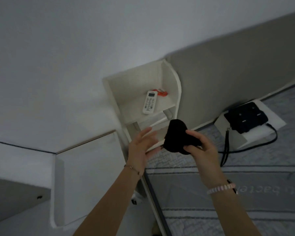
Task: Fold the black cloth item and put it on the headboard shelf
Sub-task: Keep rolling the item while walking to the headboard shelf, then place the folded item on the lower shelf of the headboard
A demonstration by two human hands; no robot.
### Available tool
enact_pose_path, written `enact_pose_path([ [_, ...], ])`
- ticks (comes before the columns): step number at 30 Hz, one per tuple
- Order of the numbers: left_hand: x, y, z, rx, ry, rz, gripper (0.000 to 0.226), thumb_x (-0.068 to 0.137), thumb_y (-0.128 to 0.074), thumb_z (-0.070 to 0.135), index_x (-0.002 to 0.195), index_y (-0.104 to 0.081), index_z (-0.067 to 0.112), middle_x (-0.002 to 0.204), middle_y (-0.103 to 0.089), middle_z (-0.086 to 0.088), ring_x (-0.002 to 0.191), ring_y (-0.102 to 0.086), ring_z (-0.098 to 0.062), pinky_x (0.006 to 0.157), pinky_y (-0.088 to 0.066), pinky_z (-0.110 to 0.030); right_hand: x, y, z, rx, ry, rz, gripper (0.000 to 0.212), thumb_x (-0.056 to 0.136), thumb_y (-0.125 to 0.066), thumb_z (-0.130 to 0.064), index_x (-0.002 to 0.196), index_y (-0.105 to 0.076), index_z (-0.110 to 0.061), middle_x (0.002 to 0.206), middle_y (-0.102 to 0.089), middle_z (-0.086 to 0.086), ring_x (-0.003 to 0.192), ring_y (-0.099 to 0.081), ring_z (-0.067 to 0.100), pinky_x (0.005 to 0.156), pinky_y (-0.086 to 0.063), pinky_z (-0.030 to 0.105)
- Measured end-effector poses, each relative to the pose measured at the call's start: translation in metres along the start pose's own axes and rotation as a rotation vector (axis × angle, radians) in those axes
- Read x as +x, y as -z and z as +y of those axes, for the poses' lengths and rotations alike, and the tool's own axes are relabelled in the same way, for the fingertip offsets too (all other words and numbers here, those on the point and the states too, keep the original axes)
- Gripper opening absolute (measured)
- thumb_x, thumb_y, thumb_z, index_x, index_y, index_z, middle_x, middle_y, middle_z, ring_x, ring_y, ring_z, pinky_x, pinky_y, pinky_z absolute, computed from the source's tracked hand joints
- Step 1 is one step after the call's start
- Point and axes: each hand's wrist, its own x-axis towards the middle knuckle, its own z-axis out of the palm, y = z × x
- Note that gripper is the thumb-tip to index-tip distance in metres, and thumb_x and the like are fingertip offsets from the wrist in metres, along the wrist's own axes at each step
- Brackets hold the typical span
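Note:
The black cloth item point(177, 136) is bunched into a compact bundle, held up in front of the lower opening of the white headboard shelf unit point(174, 86). My right hand point(201, 149) grips the bundle from its right side, thumb below and fingers on top. My left hand point(141, 145) hovers just left of the cloth with fingers spread, not touching it. Part of the cloth is hidden behind my right fingers.
A white remote control point(149, 102) and a small orange object point(161, 93) lie on the upper shelf. A black device with cable point(246, 117) sits on white foam on the grey mattress point(228, 193). A white cabinet point(85, 167) stands at the left.

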Motion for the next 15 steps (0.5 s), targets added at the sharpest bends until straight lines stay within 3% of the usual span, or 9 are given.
enact_pose_path([
  [4, 0.069, -0.004, -0.034, -0.172, 0.227, 0.141, 0.018, 0.094, -0.064, 0.012, 0.112, -0.065, 0.012, 0.136, -0.06, -0.017, 0.124, -0.057, -0.033, 0.088, -0.056, -0.04, 0.028, 0.022, 0.034, 0.052, -0.055, 0.093, 0.049, 0.081, -0.062, 0.016, 0.1, -0.075, -0.026, 0.113, -0.071, 0.002, 0.111, -0.066, 0.021, 0.096, -0.052, 0.039],
  [7, 0.11, -0.016, -0.048, -0.303, 0.364, 0.16, 0.058, 0.091, -0.07, 0.025, 0.142, -0.046, 0.012, 0.148, -0.045, -0.017, 0.136, -0.046, -0.037, 0.106, -0.047, -0.044, 0.04, 0.033, 0.054, 0.055, -0.098, 0.135, 0.049, 0.082, -0.06, 0.016, 0.095, -0.076, -0.028, 0.112, -0.071, 0.001, 0.111, -0.065, 0.023, 0.097, -0.051, 0.042],
  [10, 0.143, -0.023, -0.059, -0.389, 0.36, 0.14, 0.082, 0.087, -0.072, 0.037, 0.154, -0.028, 0.021, 0.156, -0.033, -0.013, 0.138, -0.043, -0.036, 0.114, -0.041, -0.046, 0.05, 0.037, 0.065, 0.023, -0.119, 0.132, 0.046, 0.082, -0.061, 0.016, 0.096, -0.075, -0.026, 0.111, -0.071, 0.0, 0.107, -0.066, 0.021, 0.092, -0.053, 0.039],
  [15, 0.17, -0.014, -0.082, -0.444, 0.298, 0.202, 0.072, 0.087, -0.073, 0.033, 0.149, -0.041, 0.017, 0.155, -0.037, -0.008, 0.137, -0.045, -0.03, 0.111, -0.043, -0.041, 0.067, 0.035, 0.069, -0.025, -0.123, 0.11, 0.047, 0.081, -0.062, 0.017, 0.097, -0.075, -0.025, 0.104, -0.074, -0.005, 0.104, -0.068, 0.017, 0.087, -0.055, 0.033],
])
